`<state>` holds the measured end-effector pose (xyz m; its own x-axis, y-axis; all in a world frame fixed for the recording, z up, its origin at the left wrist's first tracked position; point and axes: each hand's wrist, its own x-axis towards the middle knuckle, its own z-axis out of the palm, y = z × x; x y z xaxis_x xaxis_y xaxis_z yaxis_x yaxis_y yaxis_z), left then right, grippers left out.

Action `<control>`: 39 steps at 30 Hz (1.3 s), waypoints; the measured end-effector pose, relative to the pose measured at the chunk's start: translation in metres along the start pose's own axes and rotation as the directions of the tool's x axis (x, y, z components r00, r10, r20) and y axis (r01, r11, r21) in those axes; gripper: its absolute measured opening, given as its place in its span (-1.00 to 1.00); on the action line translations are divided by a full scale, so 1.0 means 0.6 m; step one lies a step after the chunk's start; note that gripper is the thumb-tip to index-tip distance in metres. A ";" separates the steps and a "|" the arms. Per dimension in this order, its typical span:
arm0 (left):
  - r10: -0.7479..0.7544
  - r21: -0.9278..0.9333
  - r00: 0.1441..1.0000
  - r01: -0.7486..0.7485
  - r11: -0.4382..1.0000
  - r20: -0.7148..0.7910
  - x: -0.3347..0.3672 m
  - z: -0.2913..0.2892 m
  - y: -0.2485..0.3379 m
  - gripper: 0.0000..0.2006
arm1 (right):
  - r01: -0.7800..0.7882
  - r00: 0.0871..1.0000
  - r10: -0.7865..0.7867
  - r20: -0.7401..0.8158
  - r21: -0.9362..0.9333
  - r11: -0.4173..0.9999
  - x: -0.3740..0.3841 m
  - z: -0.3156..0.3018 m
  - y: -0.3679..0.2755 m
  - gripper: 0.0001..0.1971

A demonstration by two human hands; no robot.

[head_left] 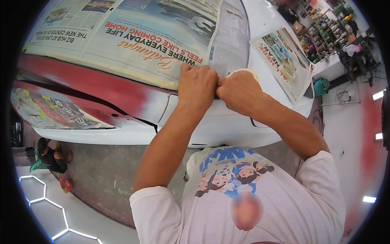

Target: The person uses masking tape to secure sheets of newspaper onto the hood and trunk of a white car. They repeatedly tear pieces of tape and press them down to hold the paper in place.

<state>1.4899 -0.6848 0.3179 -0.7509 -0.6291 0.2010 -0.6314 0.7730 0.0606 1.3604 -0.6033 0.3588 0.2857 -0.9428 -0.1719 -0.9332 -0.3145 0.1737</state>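
Observation:
Newspaper sheets (134, 53) cover the glass of a car that has white paint and red patches. At the lower right corner of the sheets my left hand (198, 86) is closed, knuckles up, its fingertips hidden at the paper's edge. Right against it, my right hand (240, 88) is closed around a roll of cream masking tape (248, 72), whose rim shows above the knuckles. The two hands meet at the thumbs. Whether a strip of tape runs between them is hidden.
A loose newspaper (284, 63) lies on the white car panel to the right. More newspaper (61, 110) covers the side window. Crowded shelves (331, 32) and a teal bucket (321, 86) stand at the right. A person (53, 156) crouches at the left near a red container (66, 185).

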 end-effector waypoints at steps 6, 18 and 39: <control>0.008 -0.146 0.998 -0.018 0.989 -0.067 -0.007 0.000 -0.004 -0.86 | -0.079 0.924 0.123 -0.361 0.135 0.988 -0.077 -0.075 0.023 -0.96; 0.120 -0.028 0.993 -0.120 0.992 -0.012 0.008 -0.004 0.004 -0.60 | -0.269 0.726 0.634 -0.266 0.739 0.618 -0.213 0.010 0.103 -0.87; 0.363 -0.186 0.932 -0.354 0.916 0.012 0.034 -0.029 -0.010 -0.67 | -0.056 0.636 0.730 -0.250 0.928 0.367 -0.258 0.072 0.139 -0.88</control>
<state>1.4819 -0.7010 0.3384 -0.9312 -0.3066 0.1973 -0.2764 0.9465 0.1665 1.2292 -0.4790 0.3579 -0.4446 -0.8571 0.2602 -0.5610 0.0400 -0.8268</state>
